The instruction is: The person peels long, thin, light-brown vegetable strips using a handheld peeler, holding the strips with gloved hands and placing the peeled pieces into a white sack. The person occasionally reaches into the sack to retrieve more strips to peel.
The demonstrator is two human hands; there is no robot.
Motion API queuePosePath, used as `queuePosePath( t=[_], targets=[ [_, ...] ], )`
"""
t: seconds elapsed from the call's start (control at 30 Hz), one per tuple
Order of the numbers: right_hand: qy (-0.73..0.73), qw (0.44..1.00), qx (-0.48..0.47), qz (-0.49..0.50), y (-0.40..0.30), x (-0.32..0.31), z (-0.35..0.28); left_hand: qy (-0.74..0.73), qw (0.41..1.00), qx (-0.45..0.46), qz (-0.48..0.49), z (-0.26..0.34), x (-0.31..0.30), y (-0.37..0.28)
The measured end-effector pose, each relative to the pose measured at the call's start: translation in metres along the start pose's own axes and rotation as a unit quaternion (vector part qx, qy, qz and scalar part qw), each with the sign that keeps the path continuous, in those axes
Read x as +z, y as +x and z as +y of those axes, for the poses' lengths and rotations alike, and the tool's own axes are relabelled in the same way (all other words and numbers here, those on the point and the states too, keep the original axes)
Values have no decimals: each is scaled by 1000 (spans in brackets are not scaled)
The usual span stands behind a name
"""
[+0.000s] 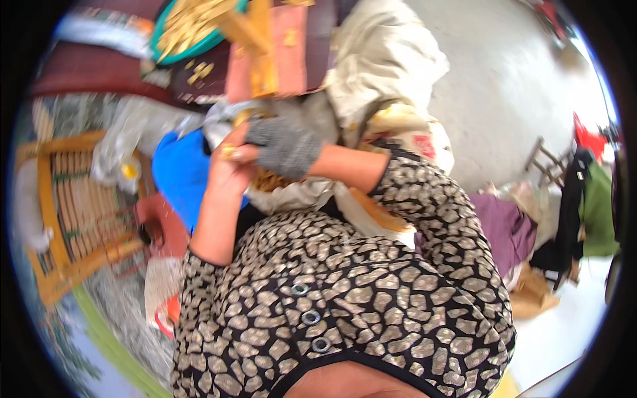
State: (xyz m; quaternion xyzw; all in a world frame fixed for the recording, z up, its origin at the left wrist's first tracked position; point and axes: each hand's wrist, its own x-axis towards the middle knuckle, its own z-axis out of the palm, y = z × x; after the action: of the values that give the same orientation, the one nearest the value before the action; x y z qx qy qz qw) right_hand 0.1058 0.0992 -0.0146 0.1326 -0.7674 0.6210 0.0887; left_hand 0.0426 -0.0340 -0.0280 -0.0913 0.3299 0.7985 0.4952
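Observation:
My left hand is bare and raised in front of me. My right hand, in a grey knitted fingerless glove, meets it, with the fingers overlapping. A small yellow bit shows at the touching fingers; blur hides whether it is gripped or worn. Just beyond the fingers is a curved yellow thing, partly covered by the glove. Below the hands, brown shredded pieces lie in a pale cloth or sack at my lap. Ahead stands a yellow wooden frame on a pink board.
A teal basin of pale yellow strips sits on the dark red table, with loose pieces nearby. White sacks stand to the right. At left are a wooden slatted chair, clear plastic bag and blue cloth.

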Motion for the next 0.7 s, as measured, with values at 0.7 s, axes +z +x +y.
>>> queuePosePath(
  t=[0.7],
  targets=[
    [273,944,181,36,20,-12,-1,667,521,529,70,-3,47,-25]
  ],
)
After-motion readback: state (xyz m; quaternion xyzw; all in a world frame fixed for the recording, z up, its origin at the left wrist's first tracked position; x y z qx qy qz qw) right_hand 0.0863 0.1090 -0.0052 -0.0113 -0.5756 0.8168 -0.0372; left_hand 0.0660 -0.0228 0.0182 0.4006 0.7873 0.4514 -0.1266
